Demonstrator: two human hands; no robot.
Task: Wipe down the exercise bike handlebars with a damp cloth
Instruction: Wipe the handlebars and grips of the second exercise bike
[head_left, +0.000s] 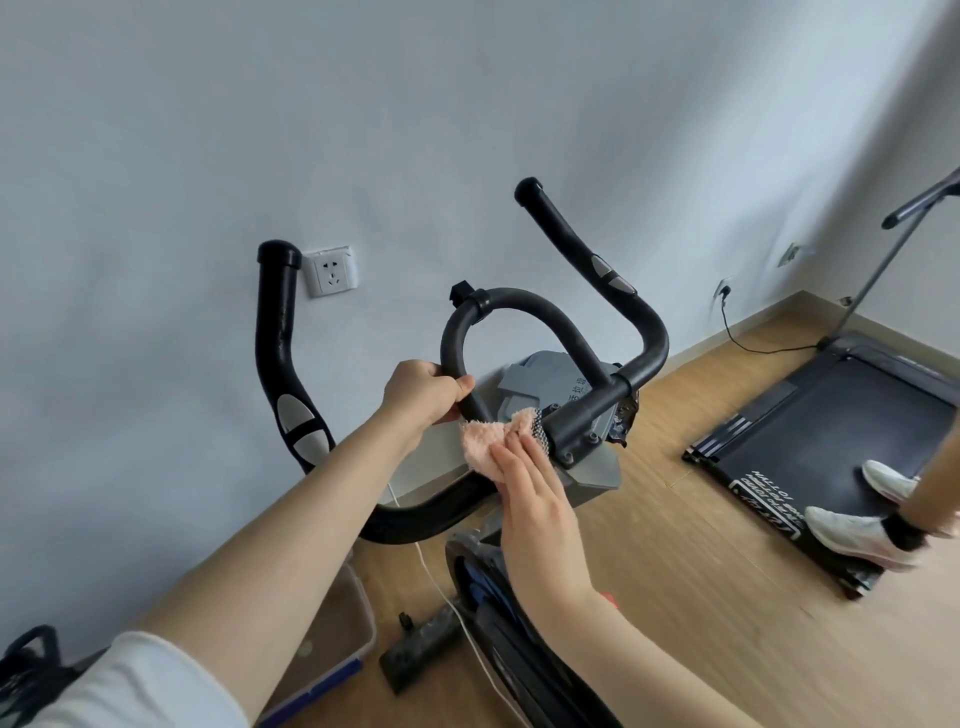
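The black exercise bike handlebars (566, 332) fill the middle of the view: a centre loop, a right horn rising to the upper right and a left horn (278, 338) with grey pulse pads. My left hand (423, 397) is wrapped around the left leg of the centre loop. A pink fluffy cloth (485, 441) lies against the crossbar just below that hand. My right hand (530, 493) presses the cloth onto the bar with fingers nearly flat. The grey console (540, 387) sits behind the loop.
A pale wall with a socket (332, 273) is close behind the bike. To the right lies a black treadmill (831, 436) with another person's feet in white shoes (857, 530) on it. A brown box (332, 639) and a power strip (421, 649) rest on the wooden floor.
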